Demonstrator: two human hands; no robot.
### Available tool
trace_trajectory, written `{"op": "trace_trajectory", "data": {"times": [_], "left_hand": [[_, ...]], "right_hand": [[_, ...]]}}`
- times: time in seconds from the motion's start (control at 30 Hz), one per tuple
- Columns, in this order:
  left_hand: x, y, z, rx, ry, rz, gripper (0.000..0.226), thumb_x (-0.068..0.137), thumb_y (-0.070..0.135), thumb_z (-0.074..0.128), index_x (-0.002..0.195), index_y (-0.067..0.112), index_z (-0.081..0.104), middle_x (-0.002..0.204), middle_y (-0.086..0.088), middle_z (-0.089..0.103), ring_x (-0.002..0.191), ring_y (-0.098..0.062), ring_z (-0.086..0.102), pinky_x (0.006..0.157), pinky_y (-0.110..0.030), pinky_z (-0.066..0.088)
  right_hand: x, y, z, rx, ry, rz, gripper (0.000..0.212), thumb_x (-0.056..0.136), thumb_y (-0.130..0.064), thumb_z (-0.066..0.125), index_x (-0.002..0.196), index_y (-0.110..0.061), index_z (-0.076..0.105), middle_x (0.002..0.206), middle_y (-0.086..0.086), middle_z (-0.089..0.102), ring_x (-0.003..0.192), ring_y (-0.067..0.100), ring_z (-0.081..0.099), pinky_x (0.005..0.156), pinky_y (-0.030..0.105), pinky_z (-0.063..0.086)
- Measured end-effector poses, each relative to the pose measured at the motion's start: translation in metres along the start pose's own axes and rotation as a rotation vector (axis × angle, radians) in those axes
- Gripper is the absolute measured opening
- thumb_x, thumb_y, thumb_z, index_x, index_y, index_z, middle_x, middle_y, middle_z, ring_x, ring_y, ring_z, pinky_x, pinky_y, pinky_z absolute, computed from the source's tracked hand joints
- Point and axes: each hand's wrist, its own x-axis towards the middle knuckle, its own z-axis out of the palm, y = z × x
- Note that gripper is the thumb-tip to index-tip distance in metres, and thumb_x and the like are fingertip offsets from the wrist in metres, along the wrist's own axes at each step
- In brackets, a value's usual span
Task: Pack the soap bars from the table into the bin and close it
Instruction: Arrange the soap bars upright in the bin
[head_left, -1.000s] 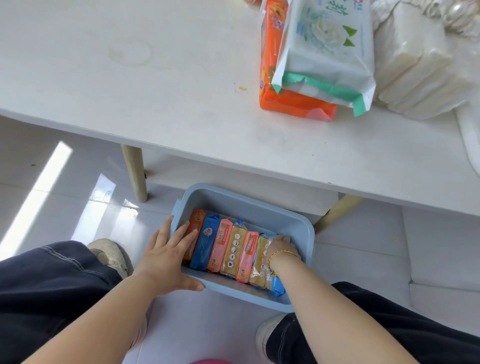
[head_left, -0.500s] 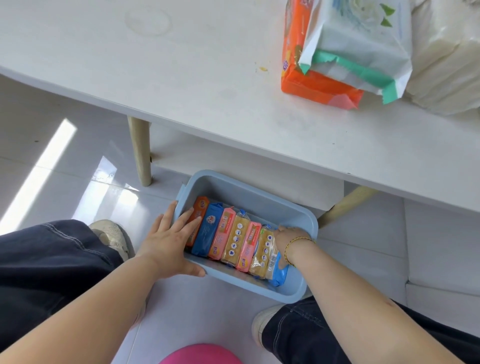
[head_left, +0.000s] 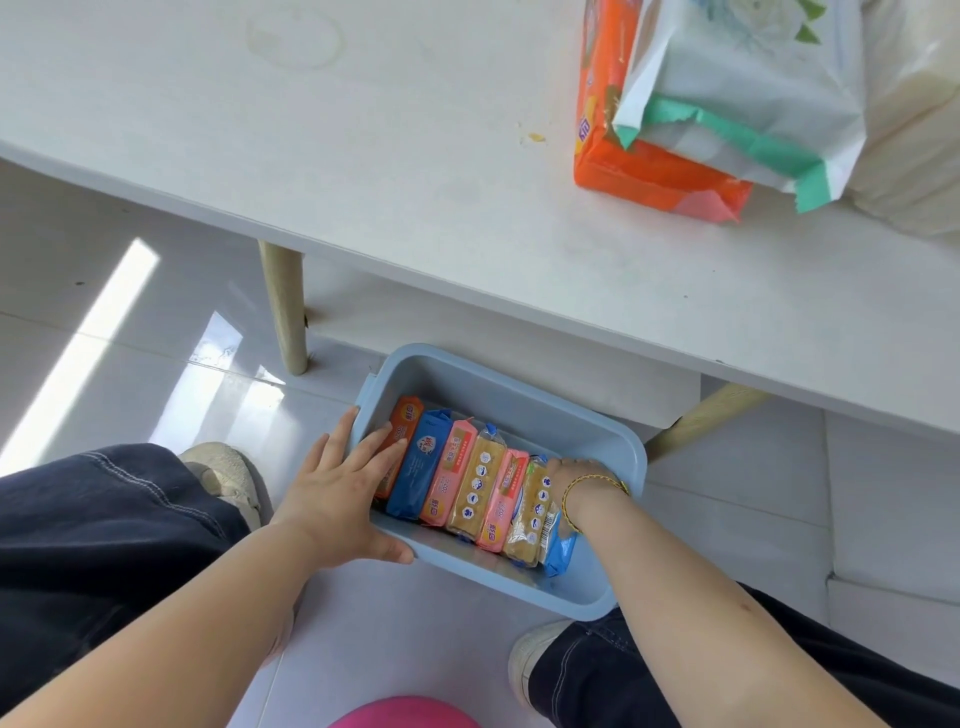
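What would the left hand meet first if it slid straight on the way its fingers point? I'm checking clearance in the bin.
Probably the orange soap bar: the left hand already reaches over the blue bin rim onto it.

Pale blue bin holds soap bars wrapped in orange, blue, pink and tan; the surface is white, the trousers dark navy.

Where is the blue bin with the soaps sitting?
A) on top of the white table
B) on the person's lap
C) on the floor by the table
C: the blue bin sits on the tiled floor below the white table's edge, between the person's feet, with soap bars lined up inside.
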Motion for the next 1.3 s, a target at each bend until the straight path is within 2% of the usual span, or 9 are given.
{"op": "trace_trajectory", "data": {"times": [0.17,0.33,0.47,0.67,0.8,0.9,0.97,1.03,1.3], "left_hand": [[0.001,-0.002,0.0,0.005,-0.024,0.02,0.116,0.058,0.072,0.06,0.143,0.03,-0.008,0.155,0.008,-0.01,0.136,-0.023,-0.031,0.114,-0.043,-0.012],[0.002,-0.003,0.0,0.019,-0.023,0.043,0.118,0.058,0.073,0.06,0.142,0.03,-0.011,0.155,0.008,-0.011,0.122,-0.014,-0.041,0.113,-0.041,-0.013],[0.002,-0.002,0.0,0.009,-0.014,0.039,0.118,0.058,0.072,0.06,0.142,0.031,-0.012,0.155,0.009,-0.012,0.119,-0.012,-0.041,0.111,-0.04,-0.015],[0.002,-0.001,0.001,-0.001,-0.004,0.024,0.12,0.057,0.073,0.06,0.14,0.032,-0.015,0.155,0.009,-0.013,0.119,-0.012,-0.041,0.112,-0.04,-0.014],[0.001,-0.001,0.0,-0.013,0.001,0.027,0.121,0.057,0.072,0.061,0.139,0.032,-0.018,0.155,0.009,-0.013,0.119,-0.012,-0.041,0.111,-0.039,-0.015],[0.001,0.0,-0.001,-0.024,0.005,0.033,0.121,0.056,0.072,0.061,0.14,0.031,-0.015,0.155,0.009,-0.012,0.119,-0.012,-0.041,0.11,-0.038,-0.017],[0.0,0.0,-0.001,-0.019,0.012,0.033,0.121,0.056,0.073,0.061,0.141,0.031,-0.014,0.155,0.009,-0.012,0.119,-0.012,-0.042,0.108,-0.037,-0.018],[0.0,-0.001,0.0,-0.016,0.007,0.034,0.12,0.056,0.073,0.06,0.141,0.031,-0.015,0.155,0.009,-0.013,0.119,-0.013,-0.042,0.108,-0.036,-0.018],[0.002,-0.001,0.0,-0.028,0.008,0.036,0.12,0.057,0.074,0.059,0.14,0.031,-0.015,0.155,0.008,-0.012,0.119,-0.013,-0.042,0.103,-0.036,-0.021]], "right_hand": [[-0.001,-0.008,0.004,0.307,-0.113,0.064,0.066,0.087,-0.01,0.051,0.141,-0.01,0.014,0.075,0.002,0.038,0.069,0.013,0.044,0.074,0.028,0.041],[-0.007,-0.007,0.002,0.422,-0.143,0.058,0.036,0.085,-0.012,0.047,0.121,-0.013,0.042,0.077,0.0,0.047,0.063,0.009,0.044,0.05,0.02,0.036],[0.0,-0.014,-0.004,0.603,0.023,-0.034,0.059,0.085,-0.009,0.047,0.139,-0.022,0.026,0.122,0.011,0.055,0.088,0.019,0.057,0.073,0.029,0.05],[0.002,-0.042,-0.005,0.498,0.035,-0.127,0.042,0.084,-0.007,0.042,0.126,-0.015,0.042,0.082,0.003,0.05,0.072,0.016,0.047,0.046,0.023,0.031],[-0.006,-0.04,-0.019,0.435,-0.032,-0.141,0.028,0.085,-0.006,0.041,0.109,-0.008,0.055,0.077,0.002,0.049,0.071,0.016,0.046,0.047,0.022,0.03],[-0.002,-0.043,-0.035,0.479,0.086,-0.05,0.025,0.089,-0.012,0.043,0.064,-0.01,0.047,0.066,0.003,0.045,0.057,0.014,0.042,0.044,0.021,0.028],[0.002,-0.054,-0.037,0.599,0.168,-0.064,0.015,0.09,-0.014,0.045,0.081,-0.007,0.054,0.074,0.005,0.053,0.068,0.019,0.052,0.047,0.02,0.035],[0.0,-0.07,-0.035,0.675,0.18,-0.159,0.035,0.089,-0.009,0.044,0.124,-0.007,0.048,0.111,0.012,0.06,0.095,0.026,0.059,0.067,0.026,0.046],[0.004,-0.08,-0.03,0.569,0.129,-0.24,0.044,0.089,-0.005,0.041,0.132,-0.012,0.042,0.13,0.016,0.053,0.116,0.031,0.051,0.093,0.031,0.043]]}}
